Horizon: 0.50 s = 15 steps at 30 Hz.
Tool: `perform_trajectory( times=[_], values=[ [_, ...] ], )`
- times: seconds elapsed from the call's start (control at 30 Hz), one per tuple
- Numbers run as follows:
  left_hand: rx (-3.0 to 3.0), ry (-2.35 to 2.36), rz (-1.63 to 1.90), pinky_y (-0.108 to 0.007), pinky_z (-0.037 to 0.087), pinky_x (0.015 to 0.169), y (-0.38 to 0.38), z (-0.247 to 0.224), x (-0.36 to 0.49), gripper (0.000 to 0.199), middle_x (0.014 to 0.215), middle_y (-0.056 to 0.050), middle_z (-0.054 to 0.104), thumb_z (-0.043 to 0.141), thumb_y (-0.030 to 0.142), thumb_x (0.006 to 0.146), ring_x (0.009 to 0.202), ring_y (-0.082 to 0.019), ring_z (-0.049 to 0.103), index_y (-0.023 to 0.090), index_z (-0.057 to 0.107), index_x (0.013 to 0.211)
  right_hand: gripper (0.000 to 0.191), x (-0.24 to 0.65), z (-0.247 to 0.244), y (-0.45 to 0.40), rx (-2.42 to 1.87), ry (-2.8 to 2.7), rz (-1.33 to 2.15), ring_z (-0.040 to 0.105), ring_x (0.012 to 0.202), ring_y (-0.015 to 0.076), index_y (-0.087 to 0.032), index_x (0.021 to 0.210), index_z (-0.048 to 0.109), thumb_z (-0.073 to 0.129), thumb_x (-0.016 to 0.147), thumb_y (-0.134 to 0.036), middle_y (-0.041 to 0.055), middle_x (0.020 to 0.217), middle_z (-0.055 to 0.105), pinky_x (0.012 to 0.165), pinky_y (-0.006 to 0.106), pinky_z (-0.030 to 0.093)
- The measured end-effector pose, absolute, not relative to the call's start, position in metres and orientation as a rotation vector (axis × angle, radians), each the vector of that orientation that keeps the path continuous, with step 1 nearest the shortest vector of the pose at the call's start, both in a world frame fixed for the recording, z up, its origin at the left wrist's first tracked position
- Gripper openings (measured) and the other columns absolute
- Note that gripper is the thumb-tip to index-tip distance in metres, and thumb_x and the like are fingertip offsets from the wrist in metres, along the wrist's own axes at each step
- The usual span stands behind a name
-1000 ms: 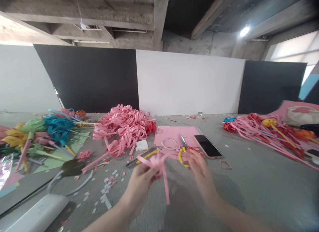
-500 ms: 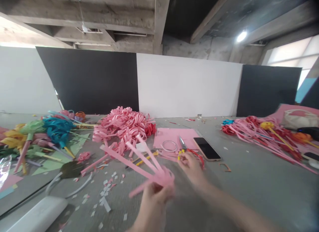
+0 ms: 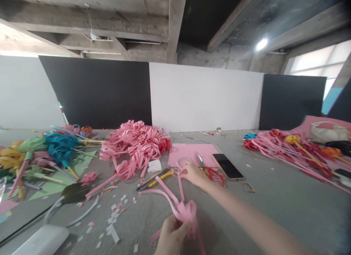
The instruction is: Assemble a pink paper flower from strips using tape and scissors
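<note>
Low at the front, my left hand point(image 3: 174, 233) pinches a looped bundle of pink paper strips point(image 3: 188, 213), its loose ends fanning up and down. Farther forward is my right hand point(image 3: 193, 173), fingers closed at the upper end of a pink paper strip point(image 3: 180, 187) that rises from the bundle. The fingertips are close to a clear ring point(image 3: 185, 160) lying on pink paper sheets point(image 3: 175, 151). Just right of that hand lie scissors point(image 3: 200, 160) with red and yellow on the handles. Left of it rests a yellow utility knife point(image 3: 161, 177).
A phone point(image 3: 227, 166) lies right of the scissors. Behind is a heap of curled pink strips point(image 3: 137, 141). Coloured paper flowers point(image 3: 61, 143) crowd the left, above a white power bank point(image 3: 44, 240) with a cable. Paper scraps point(image 3: 112, 220) litter the front left. More strips point(image 3: 276, 147) lie right.
My right hand has moved left from the scissors' yellow handle to the end of a pink strip. The scissors stay on the table. My left hand has lowered slightly with the pink bundle.
</note>
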<state>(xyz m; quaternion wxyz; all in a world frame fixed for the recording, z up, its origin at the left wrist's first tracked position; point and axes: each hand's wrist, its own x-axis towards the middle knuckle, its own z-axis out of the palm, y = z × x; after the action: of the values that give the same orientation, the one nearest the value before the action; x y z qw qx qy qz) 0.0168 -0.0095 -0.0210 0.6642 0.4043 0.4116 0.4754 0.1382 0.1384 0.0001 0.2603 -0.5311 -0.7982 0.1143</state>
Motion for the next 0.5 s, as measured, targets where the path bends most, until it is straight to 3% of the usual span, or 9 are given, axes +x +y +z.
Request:
perform_trajectory(
  times=[0.17, 0.5],
  values=[
    [0.922, 0.913, 1.079, -0.021, 0.029, 0.047, -0.013, -0.014, 0.019, 0.026, 0.045, 0.002, 0.048, 0.069, 0.032, 0.052, 0.046, -0.009, 0.039, 0.011, 0.054, 0.048, 0.021, 0.137, -0.002, 0.141, -1.535, -2.215, 0.369, 0.056, 0.085, 0.0158, -0.015, 0.1, 0.053, 0.047, 0.084, -0.028, 0.0047, 0.101, 0.056, 0.073, 0.035, 0.046],
    [0.971, 0.944, 1.085, -0.021, 0.029, 0.047, -0.01, -0.02, 0.018, 0.015, 0.045, 0.002, 0.048, 0.062, 0.023, 0.056, 0.046, -0.009, 0.039, 0.01, 0.056, 0.051, 0.024, 0.145, -0.011, 0.153, -1.542, -2.027, 0.569, 0.056, 0.087, 0.0169, -0.015, 0.104, 0.051, 0.048, 0.083, -0.027, 0.0054, 0.104, 0.055, 0.073, 0.036, 0.047]
  ],
)
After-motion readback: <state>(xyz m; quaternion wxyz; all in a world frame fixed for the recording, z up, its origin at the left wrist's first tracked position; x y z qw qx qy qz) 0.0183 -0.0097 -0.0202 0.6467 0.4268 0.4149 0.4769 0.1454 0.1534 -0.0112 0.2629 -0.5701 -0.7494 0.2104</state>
